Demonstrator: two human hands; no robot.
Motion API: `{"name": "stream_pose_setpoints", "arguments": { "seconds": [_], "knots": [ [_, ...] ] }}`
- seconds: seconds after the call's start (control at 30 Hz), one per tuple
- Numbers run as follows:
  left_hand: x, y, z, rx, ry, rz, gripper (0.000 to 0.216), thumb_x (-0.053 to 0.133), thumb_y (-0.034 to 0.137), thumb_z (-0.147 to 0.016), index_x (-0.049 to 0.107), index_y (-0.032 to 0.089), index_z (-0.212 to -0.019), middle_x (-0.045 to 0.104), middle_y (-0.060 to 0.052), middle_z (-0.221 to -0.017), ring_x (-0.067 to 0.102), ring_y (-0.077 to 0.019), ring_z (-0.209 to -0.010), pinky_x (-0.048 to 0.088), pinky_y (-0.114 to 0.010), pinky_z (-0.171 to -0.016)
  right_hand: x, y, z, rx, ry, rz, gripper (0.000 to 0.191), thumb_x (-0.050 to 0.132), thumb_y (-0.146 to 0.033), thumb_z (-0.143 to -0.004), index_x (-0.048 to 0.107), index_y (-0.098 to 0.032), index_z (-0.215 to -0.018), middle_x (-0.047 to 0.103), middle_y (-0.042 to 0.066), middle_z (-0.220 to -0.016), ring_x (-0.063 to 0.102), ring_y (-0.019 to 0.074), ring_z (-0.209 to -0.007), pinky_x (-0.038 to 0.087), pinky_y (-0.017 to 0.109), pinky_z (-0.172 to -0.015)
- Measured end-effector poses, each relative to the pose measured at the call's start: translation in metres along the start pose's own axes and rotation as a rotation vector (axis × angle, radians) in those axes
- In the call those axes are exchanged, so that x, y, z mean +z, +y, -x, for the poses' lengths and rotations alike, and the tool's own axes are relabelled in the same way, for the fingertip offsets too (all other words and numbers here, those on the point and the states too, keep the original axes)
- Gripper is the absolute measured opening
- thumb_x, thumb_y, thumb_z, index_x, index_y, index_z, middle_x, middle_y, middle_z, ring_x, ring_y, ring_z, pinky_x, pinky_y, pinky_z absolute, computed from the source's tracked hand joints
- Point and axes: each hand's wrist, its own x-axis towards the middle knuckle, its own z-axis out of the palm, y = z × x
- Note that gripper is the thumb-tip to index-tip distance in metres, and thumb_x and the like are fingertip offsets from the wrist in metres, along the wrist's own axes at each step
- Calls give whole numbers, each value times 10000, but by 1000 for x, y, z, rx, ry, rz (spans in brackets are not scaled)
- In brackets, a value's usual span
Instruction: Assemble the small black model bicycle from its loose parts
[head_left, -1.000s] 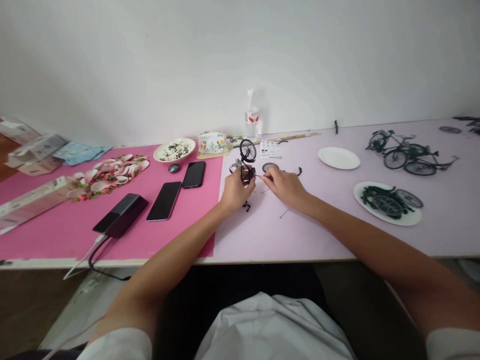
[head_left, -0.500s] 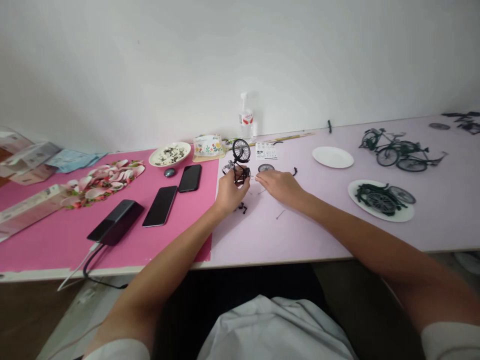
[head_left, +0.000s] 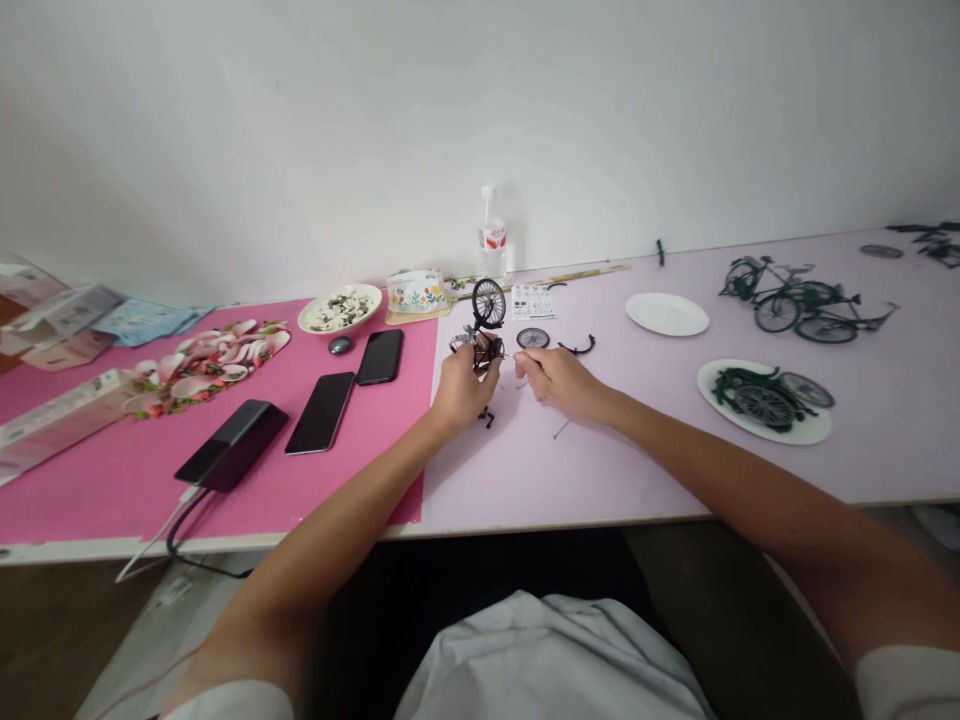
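My left hand (head_left: 461, 392) is closed around a small black model bicycle (head_left: 489, 304), one spoked wheel of which sticks up above my fingers. My right hand (head_left: 564, 380) pinches a thin metal rod-like tool (head_left: 510, 356) whose tip points at the bicycle; its kind is too small to make out. Behind my right hand a loose spoked wheel (head_left: 533, 338) lies flat, with a curved black part (head_left: 579, 346) to its right. Small black parts (head_left: 486, 416) lie just below my left hand. A thin pin (head_left: 561, 429) rests on the lilac tabletop (head_left: 600, 465).
At right are a white plate of green bicycle parts (head_left: 814, 430), a bare white plate (head_left: 667, 314) and assembled model bicycles (head_left: 780, 308). A bottle (head_left: 493, 240) and printed sheet (head_left: 533, 302) stand behind. Left lie two phones (head_left: 321, 412), a black device (head_left: 232, 445) and a bowl (head_left: 367, 300).
The model bicycle has shifted slightly right and turned in my left hand. My right hand's fingers have curled more around the thin tool, uncovering the curved black part behind.
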Motion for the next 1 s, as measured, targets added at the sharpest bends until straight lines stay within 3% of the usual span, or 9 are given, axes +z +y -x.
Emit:
{"name": "stream_pose_setpoints", "arguments": {
  "seconds": [0.17,0.3,0.4,0.7,1.0],
  "knots": [
    [-1,-2,0,20,-3,-29,300,677,256,-955,642,151,-1233,783,-147,-1121,786,-229,-1008,680,-336,-872,2,0,0,46,-29,-225,521,413,-661,-1074,578,-235,-822,544,-42,-468,651,193,-476,518,319,-571],
    [0,-3,0,15,-5,-40,306,683,260,-956,634,149,-1237,779,-156,-1141,785,-235,-1020,683,-345,-879,5,2,-1,63,-42,-310,559,400,-707,-1062,560,-233,-812,478,-60,-433,667,199,-468,497,300,-523],
    [1,-3,-1,-1,14,-27,318,699,260,-946,631,148,-1235,777,-152,-1137,787,-235,-1012,686,-349,-873,7,1,-1,57,-29,-324,550,379,-686,-1074,567,-230,-830,517,-47,-474,662,191,-497,514,304,-564],
    [3,8,-1,-67,7,63,288,726,240,-915,643,156,-1177,784,-125,-1117,788,-202,-950,680,-314,-838,-7,2,-4,-113,104,271,304,440,-421,-1077,667,-223,-1033,714,40,-786,652,216,-700,431,328,-707],
    [3,4,-2,-98,9,101,246,711,234,-912,661,160,-1141,786,-124,-1130,781,-195,-957,664,-297,-821,-7,2,-2,-151,58,288,372,392,-391,-1099,649,-226,-887,719,50,-810,661,213,-759,421,318,-726]
  ]
}}
